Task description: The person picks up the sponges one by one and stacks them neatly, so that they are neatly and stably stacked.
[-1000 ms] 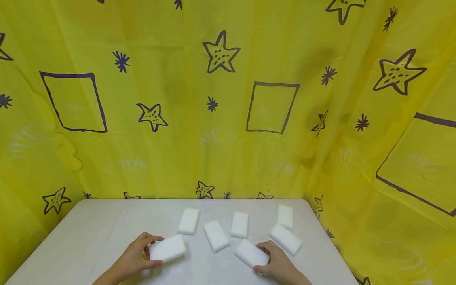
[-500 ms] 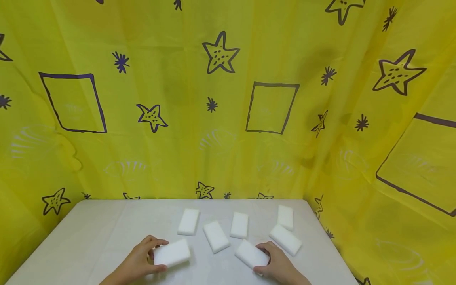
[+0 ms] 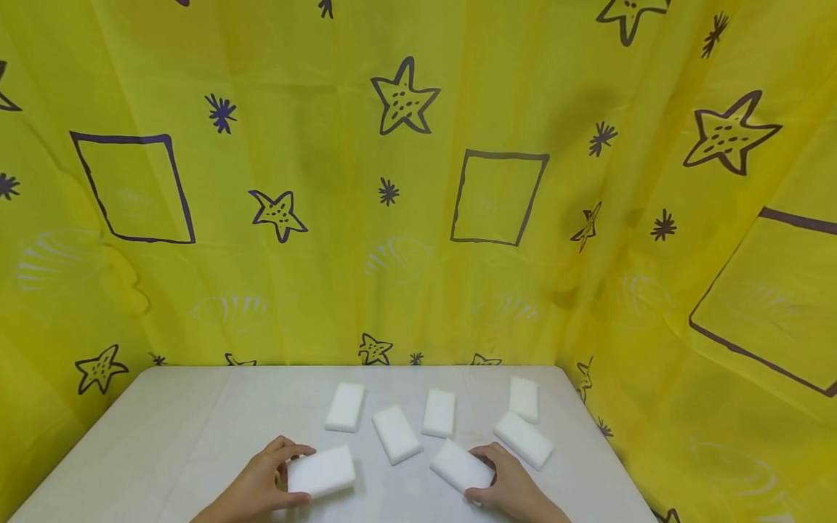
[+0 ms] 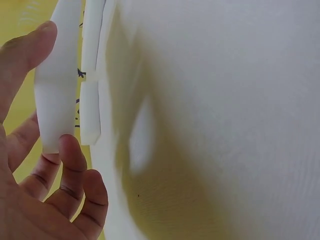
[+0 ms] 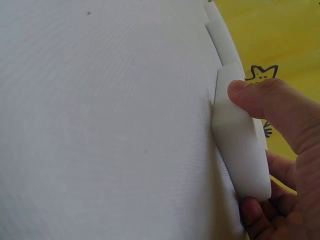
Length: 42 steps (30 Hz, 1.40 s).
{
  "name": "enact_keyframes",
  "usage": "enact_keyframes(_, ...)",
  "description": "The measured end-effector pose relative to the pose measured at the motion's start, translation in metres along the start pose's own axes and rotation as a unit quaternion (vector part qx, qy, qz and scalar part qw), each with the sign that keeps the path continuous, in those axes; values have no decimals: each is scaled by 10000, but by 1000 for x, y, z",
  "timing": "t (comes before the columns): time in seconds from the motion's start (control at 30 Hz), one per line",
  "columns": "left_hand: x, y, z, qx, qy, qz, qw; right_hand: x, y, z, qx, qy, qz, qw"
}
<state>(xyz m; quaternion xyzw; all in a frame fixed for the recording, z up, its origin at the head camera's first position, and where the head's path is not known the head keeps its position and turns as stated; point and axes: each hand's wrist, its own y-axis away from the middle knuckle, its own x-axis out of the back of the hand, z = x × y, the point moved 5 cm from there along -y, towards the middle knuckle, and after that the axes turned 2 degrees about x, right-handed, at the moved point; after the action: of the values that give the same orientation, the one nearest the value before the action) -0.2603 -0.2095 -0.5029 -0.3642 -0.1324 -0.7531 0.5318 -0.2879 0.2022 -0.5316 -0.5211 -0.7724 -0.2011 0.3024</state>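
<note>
My left hand (image 3: pixel 264 479) grips a white sponge block (image 3: pixel 322 471) by its left end, thumb on the near side and fingers on the far side. In the left wrist view that sponge (image 4: pixel 57 85) is held up off the table, its shadow falling on the cloth. With thumb and fingers my right hand (image 3: pixel 506 479) holds another white sponge block (image 3: pixel 461 466) at its right end. The right wrist view shows this sponge (image 5: pixel 237 135) low on the table surface, with the thumb pressed on its side.
Several more white sponges lie flat: one at back left (image 3: pixel 345 407), one in the middle (image 3: pixel 397 434), one beside it (image 3: pixel 439 412), and a touching pair at right, a near sponge (image 3: pixel 523 439) and a far sponge (image 3: pixel 524 398). Yellow patterned curtains (image 3: pixel 340 290) surround the white table (image 3: pixel 196 414).
My left hand has moved a little to the right and nearer to me, carrying its sponge along. My right hand and the sponges lying on the table stay where they were.
</note>
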Motion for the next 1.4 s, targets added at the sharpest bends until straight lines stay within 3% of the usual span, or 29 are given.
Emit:
enact_keyframes(0.23,-5,0,1,-34,98,-109,9999,0,0,-2,15,-34,16,10000)
enact_keyframes(0.47,-10,0,6,-341,78,-109,9993,0,1,-2,12,-29,86,10000)
enact_keyframes(1.17,-26,-3,11,-676,317,-331,9967,-1,1,-1,-102,-124,12,9999)
enact_keyframes(1.4,-31,-7,12,-505,405,-517,9966,-1,1,-1,-44,-106,21,9999)
